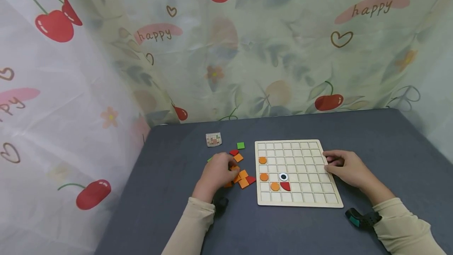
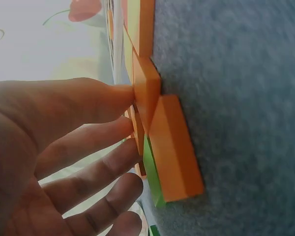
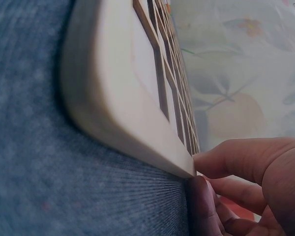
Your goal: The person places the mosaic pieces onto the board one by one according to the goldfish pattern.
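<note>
My left hand (image 1: 220,171) is over a pile of small tiles left of the board. In the left wrist view its thumb touches an orange square tile (image 2: 146,93) that lies tilted on others, and the spread fingertips reach the pile's far side. My right hand (image 1: 348,168) holds the right edge of a pale wooden grid board (image 1: 301,204), thumb on top and fingers at the side. On the board sit three orange round pieces (image 1: 275,186), a red quarter-round piece (image 1: 285,186) and a white disc with a black centre (image 1: 283,176).
Above the pile lie a green square tile (image 1: 240,145) and a red tile (image 1: 234,152). A small card with a printed grid pattern (image 1: 214,139) lies farther back on the dark grey tabletop (image 1: 159,192). Cherry-patterned cloth (image 1: 247,58) hangs behind the table.
</note>
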A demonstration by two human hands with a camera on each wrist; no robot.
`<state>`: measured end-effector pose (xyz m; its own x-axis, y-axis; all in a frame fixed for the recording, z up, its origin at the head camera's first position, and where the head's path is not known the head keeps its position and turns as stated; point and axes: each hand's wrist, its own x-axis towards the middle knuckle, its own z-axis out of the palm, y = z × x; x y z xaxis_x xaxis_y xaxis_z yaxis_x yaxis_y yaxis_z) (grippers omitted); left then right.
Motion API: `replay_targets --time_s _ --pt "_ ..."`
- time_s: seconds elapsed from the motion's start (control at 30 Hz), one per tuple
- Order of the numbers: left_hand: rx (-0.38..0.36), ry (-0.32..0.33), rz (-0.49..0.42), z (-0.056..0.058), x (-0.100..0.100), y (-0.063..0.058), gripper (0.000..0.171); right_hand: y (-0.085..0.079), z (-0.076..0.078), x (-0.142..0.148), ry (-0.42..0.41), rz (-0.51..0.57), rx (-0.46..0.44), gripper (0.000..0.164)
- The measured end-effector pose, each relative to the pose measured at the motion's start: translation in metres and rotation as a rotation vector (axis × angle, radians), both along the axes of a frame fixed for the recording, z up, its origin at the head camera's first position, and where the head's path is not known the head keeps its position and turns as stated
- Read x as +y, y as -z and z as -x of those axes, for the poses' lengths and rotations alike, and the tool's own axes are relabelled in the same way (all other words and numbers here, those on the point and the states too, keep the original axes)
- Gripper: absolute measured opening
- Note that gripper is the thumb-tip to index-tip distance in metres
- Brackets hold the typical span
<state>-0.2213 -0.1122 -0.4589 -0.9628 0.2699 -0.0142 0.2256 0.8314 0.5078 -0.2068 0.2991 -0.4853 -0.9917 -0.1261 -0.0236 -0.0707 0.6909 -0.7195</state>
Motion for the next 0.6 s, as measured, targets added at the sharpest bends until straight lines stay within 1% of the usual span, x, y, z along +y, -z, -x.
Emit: replay_targets --time_s 0.17,0.5,0.6 --pt "0.015 0.006 0.021 0.0011 0.0028 -0.0001 0.019 -0.0011 -0.0006 0.0001 -0.002 0.001 -0.001 0.053" --pt "0.027 0.006 0.042 0.0024 0.0043 0.0012 0.016 -0.0005 -0.0003 -0.0002 -0.007 0.005 0.006 0.052" --pt "0.049 0.010 0.041 0.0024 0.0048 0.0016 0.014 -0.0011 -0.0005 -0.0002 -0.007 0.006 0.003 0.052"
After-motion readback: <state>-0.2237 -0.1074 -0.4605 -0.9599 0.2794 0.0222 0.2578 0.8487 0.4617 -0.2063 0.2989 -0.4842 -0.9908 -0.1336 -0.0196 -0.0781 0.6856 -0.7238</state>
